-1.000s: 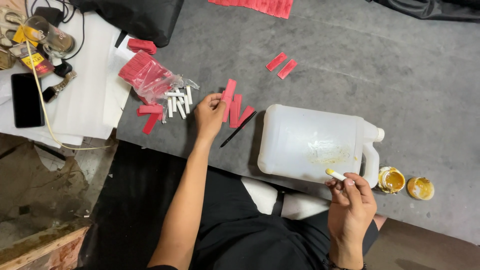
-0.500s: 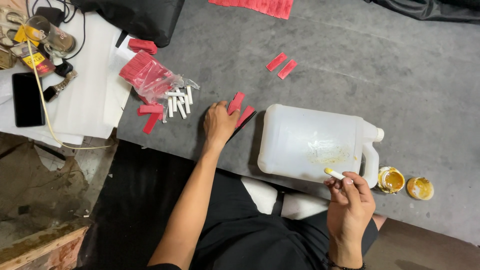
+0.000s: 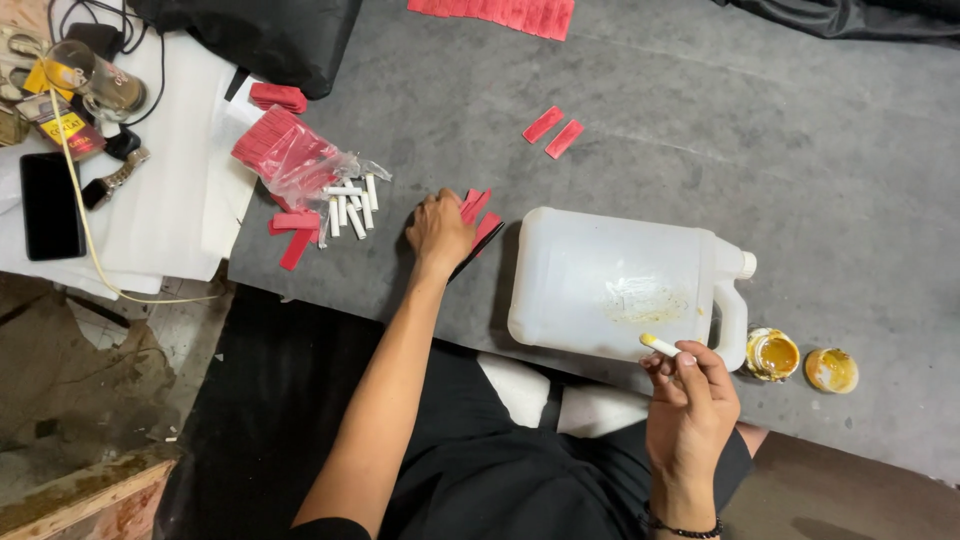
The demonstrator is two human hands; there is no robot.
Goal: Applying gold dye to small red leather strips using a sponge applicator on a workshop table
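My left hand [image 3: 438, 228] rests knuckles-up on a few red paper strips [image 3: 477, 210] lying on the grey mat, fingers curled over them. My right hand [image 3: 690, 400] is raised near the mat's front edge and pinches a small white tube [image 3: 658, 345] between thumb and fingers. A white plastic jug [image 3: 620, 285] lies on its side between the two hands. Several more white tubes [image 3: 350, 205] lie left of my left hand, beside a clear bag of red strips [image 3: 290, 155].
A small open pot of yellow paste [image 3: 772, 353] and its lid [image 3: 832, 369] sit right of the jug. Two loose red strips [image 3: 553, 131] lie further back. White sheets at left carry a phone [image 3: 52, 205], a cable, a watch and a glass. A black bag [image 3: 250, 35] sits behind.
My left hand lowered the red strips it held up onto the mat and now presses on them. My right hand with the white tube has stayed put.
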